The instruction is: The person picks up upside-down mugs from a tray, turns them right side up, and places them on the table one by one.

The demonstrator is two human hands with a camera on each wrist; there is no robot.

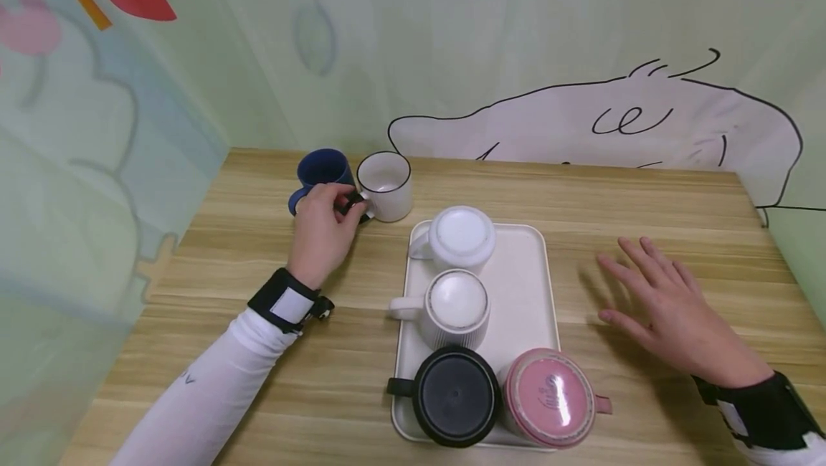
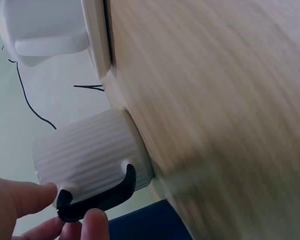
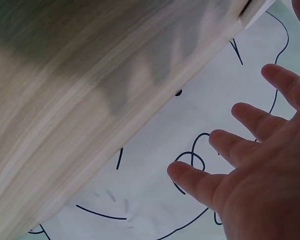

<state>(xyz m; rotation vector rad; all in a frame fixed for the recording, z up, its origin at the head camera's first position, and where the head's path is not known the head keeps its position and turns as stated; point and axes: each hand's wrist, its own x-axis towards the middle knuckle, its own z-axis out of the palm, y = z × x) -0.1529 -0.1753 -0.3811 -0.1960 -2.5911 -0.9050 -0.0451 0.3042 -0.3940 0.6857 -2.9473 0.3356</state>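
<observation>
At the back left, my left hand [image 1: 323, 229] pinches the black handle [image 2: 105, 200] of a ribbed white mug [image 1: 386, 190] with a dark rim. That mug stands upright on the table. Just left of it is a dark blue mug [image 1: 323, 167], also mouth up and partly covered by the hand. My right hand [image 1: 671, 312] is over the right part of the table, fingers spread, holding nothing. It is nearest to a white tray [image 1: 525, 287] bearing several upside-down mugs.
On the tray stand a white mug [image 1: 462, 233], a ribbed white mug [image 1: 457, 305], a black mug [image 1: 456, 396] and a pink mug [image 1: 548, 398]. Some handles jut past its edges. A printed cloth [image 1: 516, 29] rises behind the wooden table [image 1: 310, 365].
</observation>
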